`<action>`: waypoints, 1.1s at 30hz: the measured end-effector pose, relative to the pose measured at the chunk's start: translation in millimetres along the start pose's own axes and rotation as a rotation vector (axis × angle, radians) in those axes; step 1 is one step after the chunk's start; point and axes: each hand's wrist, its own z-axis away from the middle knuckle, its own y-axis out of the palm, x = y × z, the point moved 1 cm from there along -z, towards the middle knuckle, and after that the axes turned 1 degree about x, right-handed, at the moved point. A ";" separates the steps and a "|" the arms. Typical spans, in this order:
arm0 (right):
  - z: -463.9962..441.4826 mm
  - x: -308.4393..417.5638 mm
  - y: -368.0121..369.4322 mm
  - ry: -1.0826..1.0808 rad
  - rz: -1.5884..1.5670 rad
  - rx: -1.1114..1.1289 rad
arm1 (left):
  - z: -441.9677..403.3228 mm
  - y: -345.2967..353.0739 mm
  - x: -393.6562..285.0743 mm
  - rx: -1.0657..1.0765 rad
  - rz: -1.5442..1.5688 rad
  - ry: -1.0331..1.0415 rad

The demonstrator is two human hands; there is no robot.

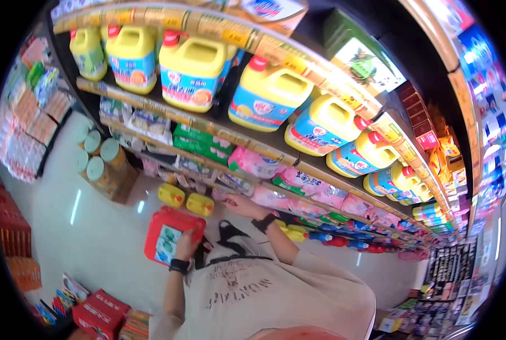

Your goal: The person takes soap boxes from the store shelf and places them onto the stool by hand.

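My left hand [187,245] is closed on the edge of a flat red container [161,228], which has a pale label with green shapes. I hold it low in front of me, above the floor. My right hand [242,205] reaches out to a lower shelf, close to pink packets [267,196]. Its fingertips are small and blurred, so whether they grip anything is unclear. Just beyond the red container, two yellow jugs [185,199] stand low down beside the shelf.
Large yellow detergent jugs [191,73] line the upper shelf [219,120] in front of me. Pale-lidded canisters [98,169] stand on a box at the left. A red carton [101,314] sits behind at lower left. Wrapped packs [23,144] are piled further left.
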 end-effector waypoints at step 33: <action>109.6 267.6 -299.2 -0.810 -0.023 -1.515 | -129.3 -176.6 -580.4 -0.778 -0.174 1.357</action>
